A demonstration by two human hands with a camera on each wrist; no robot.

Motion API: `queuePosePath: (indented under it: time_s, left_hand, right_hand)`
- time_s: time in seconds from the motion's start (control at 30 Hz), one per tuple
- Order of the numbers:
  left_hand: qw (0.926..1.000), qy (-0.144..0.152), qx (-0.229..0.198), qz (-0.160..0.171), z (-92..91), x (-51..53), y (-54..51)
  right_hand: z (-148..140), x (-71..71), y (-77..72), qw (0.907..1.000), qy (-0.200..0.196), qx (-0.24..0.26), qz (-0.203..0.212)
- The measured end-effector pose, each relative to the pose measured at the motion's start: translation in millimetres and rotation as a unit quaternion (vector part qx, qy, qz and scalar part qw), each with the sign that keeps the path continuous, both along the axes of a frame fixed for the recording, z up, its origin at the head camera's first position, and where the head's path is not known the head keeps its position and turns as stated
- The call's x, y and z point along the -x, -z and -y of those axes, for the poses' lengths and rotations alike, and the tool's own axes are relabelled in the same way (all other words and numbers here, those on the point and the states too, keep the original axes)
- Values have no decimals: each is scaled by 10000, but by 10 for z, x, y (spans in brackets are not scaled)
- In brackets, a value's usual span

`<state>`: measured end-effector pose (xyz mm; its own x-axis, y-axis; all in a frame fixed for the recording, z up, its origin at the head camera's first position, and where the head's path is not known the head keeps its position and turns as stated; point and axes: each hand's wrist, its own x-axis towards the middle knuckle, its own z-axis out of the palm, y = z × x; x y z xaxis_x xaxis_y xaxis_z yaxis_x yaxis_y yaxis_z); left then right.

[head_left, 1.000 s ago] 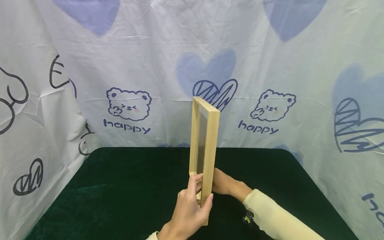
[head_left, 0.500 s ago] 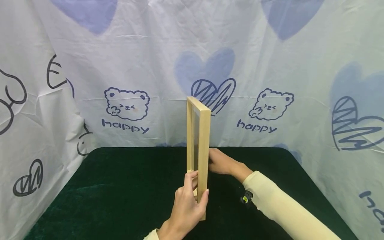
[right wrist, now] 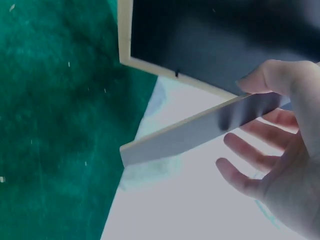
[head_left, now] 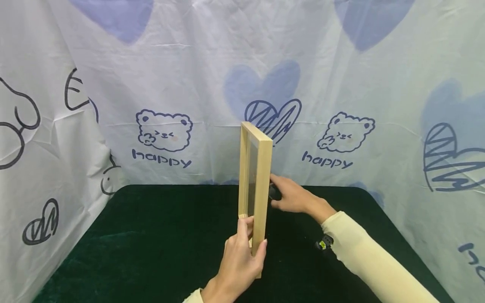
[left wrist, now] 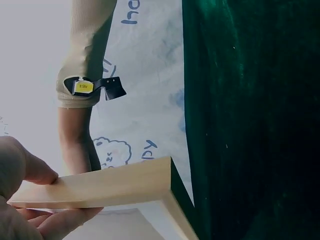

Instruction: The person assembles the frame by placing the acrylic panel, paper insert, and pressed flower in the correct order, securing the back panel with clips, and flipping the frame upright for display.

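Observation:
A light wooden picture frame stands upright near the middle of the table, seen almost edge-on. My left hand grips its near side low down, thumb on the outer edge and fingers inside the border. Behind it, my right hand holds a dark piece at the frame's back. In the right wrist view, that piece is a flat stand leg, angled out from the black backing board. The right thumb lies on one face of the leg, with fingers on its other side. Where the leg joins the frame is hidden by the hand.
A dark green cloth covers the table. White printed curtains hang behind it and along both sides. A small device with a yellow label is strapped at the right wrist.
My right hand has moved farther back along the rear of the frame, and the dark leg now shows beside it. My left hand keeps its grip; the frame has barely shifted.

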<state>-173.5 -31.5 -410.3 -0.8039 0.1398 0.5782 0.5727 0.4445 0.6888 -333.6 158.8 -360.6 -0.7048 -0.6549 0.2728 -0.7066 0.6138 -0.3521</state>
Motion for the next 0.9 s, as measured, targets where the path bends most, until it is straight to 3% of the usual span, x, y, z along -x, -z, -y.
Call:
queuePosePath:
  time_s: [0.23,0.4,0.53,0.9]
  left_hand:
    - [9998,21,168,-113,-91,28,-26]
    - [9994,-110,268,-211,-124,40,-24]
    - [9996,-122,218,-106,-110,39,-37]
    - [9999,-46,115,-18,-51,36,-43]
  right_hand:
    - [-196,18,-47,9983,45,3,-589]
    - [-320,-16,-129,9956,458,-159,-803]
    - [-390,-55,-241,9937,739,-294,-785]
    - [-540,-133,-388,9935,758,-253,-809]
